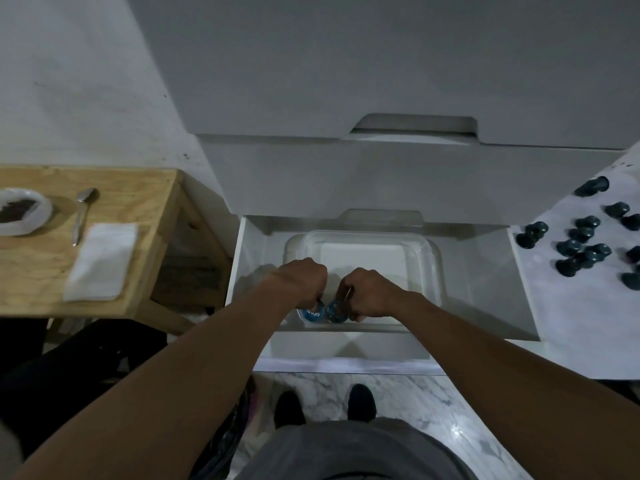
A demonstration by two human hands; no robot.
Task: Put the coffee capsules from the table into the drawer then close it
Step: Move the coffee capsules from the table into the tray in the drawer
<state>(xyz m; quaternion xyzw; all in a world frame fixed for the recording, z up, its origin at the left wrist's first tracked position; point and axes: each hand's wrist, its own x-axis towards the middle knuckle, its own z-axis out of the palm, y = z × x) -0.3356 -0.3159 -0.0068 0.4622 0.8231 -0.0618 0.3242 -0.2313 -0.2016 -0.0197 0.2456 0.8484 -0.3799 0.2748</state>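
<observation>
Standing open at frame centre, the drawer (485,289) holds a clear tub (363,234). White table (571,313), right edge, carries loose dark capsules (585,245). Left hand (304,282) curls round a blue-lidded capsule (310,314); right hand (372,293) curls round a second capsule (334,311), both at the tub's lower rim.

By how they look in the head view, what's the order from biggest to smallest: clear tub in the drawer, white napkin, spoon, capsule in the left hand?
1. clear tub
2. white napkin
3. spoon, long but thin
4. capsule in the left hand, clearly smallest
Looks only: distance from the camera differs.
</observation>
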